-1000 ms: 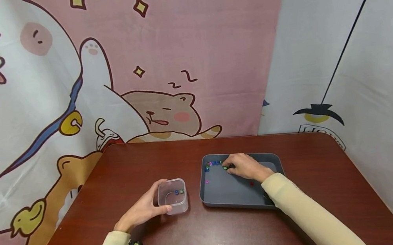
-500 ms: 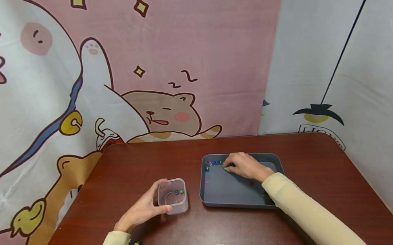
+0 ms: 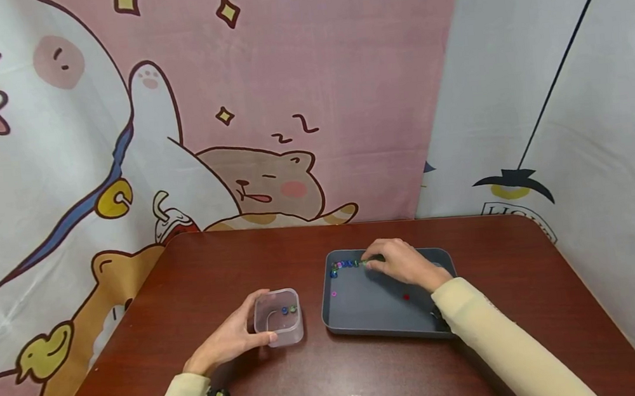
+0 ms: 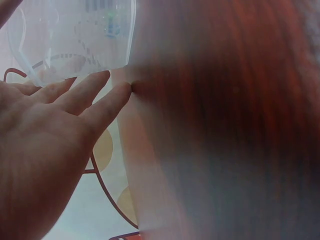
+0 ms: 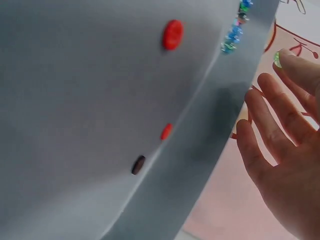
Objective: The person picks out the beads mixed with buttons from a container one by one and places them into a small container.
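Observation:
My left hand (image 3: pixel 228 334) grips a small clear plastic box (image 3: pixel 279 329) on the table, thumb on the near side and fingers round the back. Inside the box lie a blue bead (image 3: pixel 285 311) and a green bead (image 3: pixel 293 309). Over the back of a grey tray, my right hand (image 3: pixel 403 262) pinches a translucent green bead (image 5: pixel 277 59) between thumb and index finger; the other fingers are spread in the right wrist view. Several shiny blue and green beads (image 3: pixel 349 263) line the tray's back left corner, close to the fingertips.
The grey tray (image 3: pixel 363 315) also holds a pink ring-shaped bead (image 3: pixel 334 294) at the left, a red round piece (image 5: pixel 173 35), a smaller red piece (image 5: pixel 166 131) and a dark piece (image 5: pixel 138 165) by its wall. A printed cloth (image 3: pixel 376 90) hangs behind the brown table (image 3: pixel 243 256).
My right hand has risen slightly from the tray floor and shifted right, carrying the green bead. My left hand and the box have stayed put.

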`<state>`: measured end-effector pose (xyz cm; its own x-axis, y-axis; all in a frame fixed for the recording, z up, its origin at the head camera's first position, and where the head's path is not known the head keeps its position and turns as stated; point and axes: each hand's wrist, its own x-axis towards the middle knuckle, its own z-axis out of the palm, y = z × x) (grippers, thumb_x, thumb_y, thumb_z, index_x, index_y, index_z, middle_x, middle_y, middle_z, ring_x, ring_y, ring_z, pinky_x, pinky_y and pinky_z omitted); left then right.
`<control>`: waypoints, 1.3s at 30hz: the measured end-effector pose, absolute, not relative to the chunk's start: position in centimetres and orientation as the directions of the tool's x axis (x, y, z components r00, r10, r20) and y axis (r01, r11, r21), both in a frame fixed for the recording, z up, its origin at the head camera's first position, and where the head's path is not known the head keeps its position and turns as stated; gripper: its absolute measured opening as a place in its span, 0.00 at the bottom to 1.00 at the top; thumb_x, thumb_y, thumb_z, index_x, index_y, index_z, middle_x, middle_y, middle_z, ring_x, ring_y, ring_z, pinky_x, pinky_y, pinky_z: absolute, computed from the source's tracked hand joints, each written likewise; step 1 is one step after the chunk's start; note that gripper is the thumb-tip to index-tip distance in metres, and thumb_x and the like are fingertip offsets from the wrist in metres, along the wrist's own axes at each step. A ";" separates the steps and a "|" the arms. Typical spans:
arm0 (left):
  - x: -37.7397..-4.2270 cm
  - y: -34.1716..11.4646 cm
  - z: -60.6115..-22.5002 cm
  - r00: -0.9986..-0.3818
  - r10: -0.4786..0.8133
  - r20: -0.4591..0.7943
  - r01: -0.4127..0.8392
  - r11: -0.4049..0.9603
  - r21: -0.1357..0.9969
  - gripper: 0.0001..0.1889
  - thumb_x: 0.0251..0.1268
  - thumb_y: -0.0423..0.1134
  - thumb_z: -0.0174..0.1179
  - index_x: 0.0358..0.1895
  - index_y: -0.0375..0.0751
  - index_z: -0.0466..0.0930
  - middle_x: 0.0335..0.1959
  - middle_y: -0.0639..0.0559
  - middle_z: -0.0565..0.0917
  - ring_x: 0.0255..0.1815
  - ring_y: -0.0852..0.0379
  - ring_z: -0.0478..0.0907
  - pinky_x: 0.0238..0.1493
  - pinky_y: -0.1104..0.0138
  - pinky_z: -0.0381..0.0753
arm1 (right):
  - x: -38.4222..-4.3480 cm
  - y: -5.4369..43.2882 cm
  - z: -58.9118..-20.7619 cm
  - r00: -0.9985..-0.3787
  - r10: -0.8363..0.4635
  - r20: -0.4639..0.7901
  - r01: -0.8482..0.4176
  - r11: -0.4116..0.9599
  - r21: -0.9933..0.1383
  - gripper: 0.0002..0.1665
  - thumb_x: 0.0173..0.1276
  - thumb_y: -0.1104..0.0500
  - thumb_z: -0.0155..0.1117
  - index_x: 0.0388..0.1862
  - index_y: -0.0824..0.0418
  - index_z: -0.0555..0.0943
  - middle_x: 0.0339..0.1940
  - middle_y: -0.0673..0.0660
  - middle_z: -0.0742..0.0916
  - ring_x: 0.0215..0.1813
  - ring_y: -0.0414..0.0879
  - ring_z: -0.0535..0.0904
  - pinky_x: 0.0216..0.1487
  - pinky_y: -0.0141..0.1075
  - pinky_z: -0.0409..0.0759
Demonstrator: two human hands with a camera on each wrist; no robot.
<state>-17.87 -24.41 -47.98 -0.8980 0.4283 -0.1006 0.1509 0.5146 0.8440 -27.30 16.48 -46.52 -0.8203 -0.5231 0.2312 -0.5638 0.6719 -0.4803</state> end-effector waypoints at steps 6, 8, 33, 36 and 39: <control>-17.9 -24.4 -48.0 -0.900 0.424 -0.099 0.153 0.521 0.840 0.47 0.62 0.47 0.75 0.79 0.48 0.55 0.64 0.41 0.75 0.60 0.44 0.76 0.57 0.58 0.75 | -27.1 16.8 -45.6 -0.822 -0.507 0.259 -0.564 0.660 -0.496 0.11 0.72 0.58 0.71 0.51 0.58 0.89 0.54 0.54 0.89 0.57 0.51 0.84 0.57 0.50 0.80; -17.9 -24.4 -47.9 -0.902 0.420 -0.099 0.150 0.521 0.840 0.46 0.62 0.47 0.75 0.79 0.49 0.55 0.64 0.41 0.76 0.59 0.45 0.76 0.57 0.59 0.75 | -27.0 16.8 -45.4 -0.825 -0.503 0.257 -0.558 0.657 -0.508 0.12 0.72 0.58 0.71 0.52 0.58 0.89 0.56 0.55 0.88 0.59 0.52 0.84 0.58 0.51 0.80; -18.0 -24.4 -48.0 -0.892 0.442 -0.094 0.156 0.496 0.854 0.45 0.63 0.44 0.75 0.78 0.48 0.56 0.65 0.39 0.75 0.59 0.43 0.77 0.54 0.63 0.76 | -24.0 14.7 -41.7 -0.813 -0.459 0.357 -0.577 0.560 -0.595 0.13 0.73 0.52 0.70 0.53 0.52 0.90 0.64 0.51 0.86 0.62 0.49 0.83 0.59 0.51 0.80; -18.0 -24.4 -48.0 -0.891 0.446 -0.089 0.164 0.498 0.851 0.45 0.62 0.42 0.75 0.78 0.47 0.56 0.66 0.39 0.74 0.60 0.44 0.76 0.56 0.60 0.76 | -23.5 14.2 -41.5 -0.807 -0.460 0.371 -0.585 0.539 -0.606 0.13 0.73 0.51 0.70 0.54 0.52 0.89 0.64 0.51 0.85 0.63 0.49 0.82 0.60 0.52 0.79; -17.9 -24.4 -47.9 -0.892 0.444 -0.088 0.167 0.503 0.848 0.45 0.62 0.43 0.75 0.78 0.48 0.56 0.66 0.40 0.74 0.60 0.44 0.76 0.58 0.57 0.74 | -22.9 13.6 -41.3 -0.801 -0.461 0.381 -0.592 0.518 -0.618 0.14 0.73 0.50 0.70 0.54 0.52 0.89 0.64 0.49 0.85 0.64 0.49 0.82 0.60 0.52 0.79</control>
